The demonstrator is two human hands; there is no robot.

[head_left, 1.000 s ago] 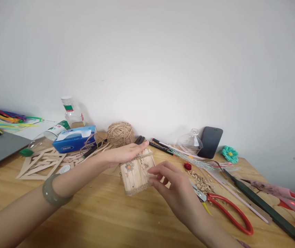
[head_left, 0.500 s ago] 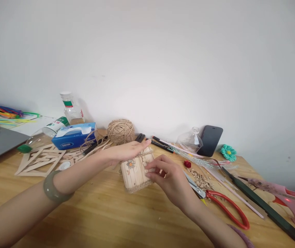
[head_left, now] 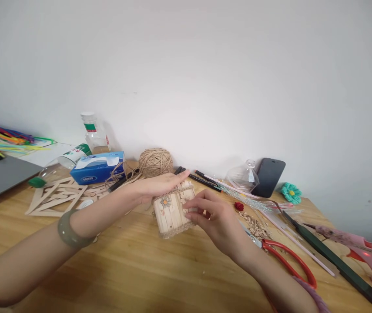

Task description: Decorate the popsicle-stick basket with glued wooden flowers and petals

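A small holder faced with pale wooden craft sticks (head_left: 169, 217) is tilted up in the middle of the view, with braided twine round its top and bottom edges. Small flower decorations (head_left: 165, 201) sit on its face. My left hand (head_left: 161, 184) grips it from behind and along the top, thumb stretched out to the right, other fingers mostly hidden. At its right side, my right hand (head_left: 210, 213) has thumb and index finger pinched against the face, beside a pale flower piece (head_left: 185, 197). What lies between those fingertips is hidden.
Behind stand a twine ball (head_left: 155, 162), a blue tissue pack (head_left: 97, 168) and bottles (head_left: 96, 137). To the right lie red-handled scissors (head_left: 290, 258), wood bits (head_left: 256, 226), a red rose (head_left: 239, 206), a phone (head_left: 269, 177) and a pink glue gun (head_left: 365, 252) with its light on.
The view has shifted slightly, so the things on the table appear a little further right. Both hands keep nearly the same hold on the holder.
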